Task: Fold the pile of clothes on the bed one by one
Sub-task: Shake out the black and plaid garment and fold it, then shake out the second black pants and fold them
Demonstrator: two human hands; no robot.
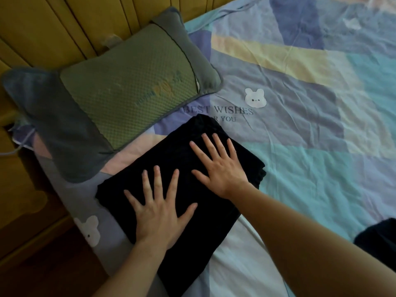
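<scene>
A black garment (188, 232) lies folded into a flat rectangle near the left edge of the bed, just below the pillow. My left hand (159, 209) rests flat on its near half, fingers spread. Flat on the far half lies my right hand (218, 166), fingers also apart. Neither hand grips the cloth. A dark piece of clothing (379, 239) shows at the right edge, partly cut off by the frame.
A green pillow with a grey border (132, 82) leans against the yellow wooden headboard (64, 22). The bed sheet (300, 125) has pastel blocks and bear prints. Brown floor (42, 264) runs along the bed's left edge.
</scene>
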